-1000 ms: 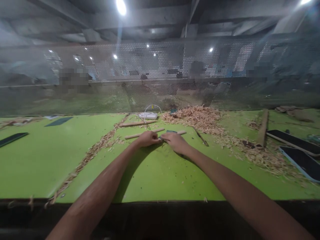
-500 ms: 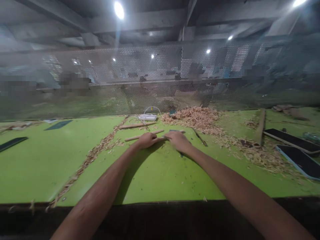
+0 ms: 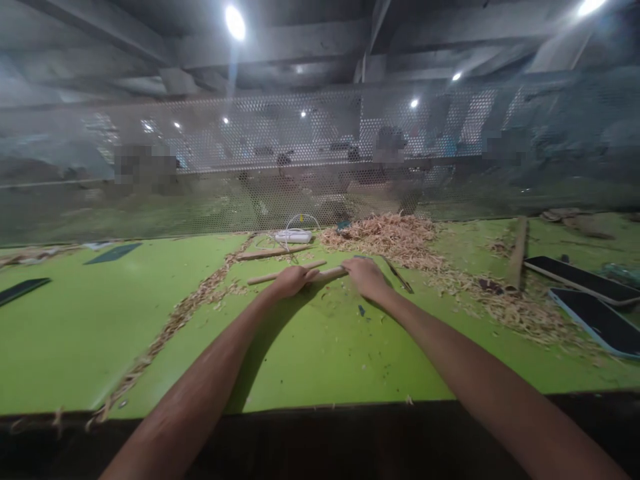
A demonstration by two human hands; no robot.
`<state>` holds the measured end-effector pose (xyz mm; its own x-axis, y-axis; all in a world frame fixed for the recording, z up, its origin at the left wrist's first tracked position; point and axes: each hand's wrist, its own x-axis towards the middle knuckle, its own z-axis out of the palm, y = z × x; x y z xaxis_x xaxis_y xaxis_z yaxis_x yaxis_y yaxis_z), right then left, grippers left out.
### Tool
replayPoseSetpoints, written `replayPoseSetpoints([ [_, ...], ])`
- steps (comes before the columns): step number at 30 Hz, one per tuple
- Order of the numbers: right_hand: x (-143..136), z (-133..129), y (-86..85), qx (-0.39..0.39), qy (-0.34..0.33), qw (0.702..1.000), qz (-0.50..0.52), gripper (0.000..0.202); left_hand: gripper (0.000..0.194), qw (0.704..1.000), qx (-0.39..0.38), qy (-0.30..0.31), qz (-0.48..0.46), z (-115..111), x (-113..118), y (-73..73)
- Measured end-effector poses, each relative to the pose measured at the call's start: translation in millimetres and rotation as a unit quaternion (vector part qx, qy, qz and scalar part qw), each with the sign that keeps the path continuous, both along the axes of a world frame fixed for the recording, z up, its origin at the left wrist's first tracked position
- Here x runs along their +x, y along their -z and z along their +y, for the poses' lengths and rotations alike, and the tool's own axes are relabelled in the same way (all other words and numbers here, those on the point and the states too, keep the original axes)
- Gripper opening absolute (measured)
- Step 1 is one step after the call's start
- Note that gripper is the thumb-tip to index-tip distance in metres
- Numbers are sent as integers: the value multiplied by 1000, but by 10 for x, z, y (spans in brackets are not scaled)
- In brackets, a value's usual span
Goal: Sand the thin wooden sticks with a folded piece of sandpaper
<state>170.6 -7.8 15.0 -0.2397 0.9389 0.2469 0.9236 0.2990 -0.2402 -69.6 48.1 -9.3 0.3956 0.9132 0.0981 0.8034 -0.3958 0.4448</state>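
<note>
My left hand [image 3: 290, 281] is closed round a pale wooden stick [image 3: 329, 274] low over the green table, pressing it near the surface. My right hand [image 3: 366, 276] is closed at the stick's right part. The edge of a grey sheet [image 3: 363, 257], which looks like sandpaper, shows above the right fingers; the fingers hide the rest of it and the stick's right end. A second, thinner wooden stick [image 3: 262, 279] lies just behind my left hand. Right of my right hand lies a thin dark tool [image 3: 399, 275], its kind unclear.
A heap of wood shavings [image 3: 390, 232] lies at the back, trailing right. A white power strip [image 3: 293, 237] with a cable and a flat wooden strip [image 3: 273, 253] lie behind the hands. Phones [image 3: 595, 320] lie at right. A perforated metal screen [image 3: 310, 153] borders the back.
My right hand has slid right along the stick, baring more of it between my hands. The stick's right end, visible before, is now hidden. My left hand stays about where it was.
</note>
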Motion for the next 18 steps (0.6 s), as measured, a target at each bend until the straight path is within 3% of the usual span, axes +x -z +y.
replayPoseSetpoints([
  [5, 63, 23, -12, -13, 30, 999, 1, 41, 66, 1000, -17, 8, -19, 9, -10, 12],
  [11, -155, -5, 84, 4, -130, 991, 44, 46, 60, 1000, -15, 8, -24, -19, -12, 6],
  [16, 64, 78, 47, 5, -17, 1000, 13, 44, 61, 1000, -23, -8, -11, -18, -15, -12],
  [18, 51, 70, 52, -3, -12, 1000, 16, 43, 60, 1000, -24, -8, -12, -12, -16, -3],
])
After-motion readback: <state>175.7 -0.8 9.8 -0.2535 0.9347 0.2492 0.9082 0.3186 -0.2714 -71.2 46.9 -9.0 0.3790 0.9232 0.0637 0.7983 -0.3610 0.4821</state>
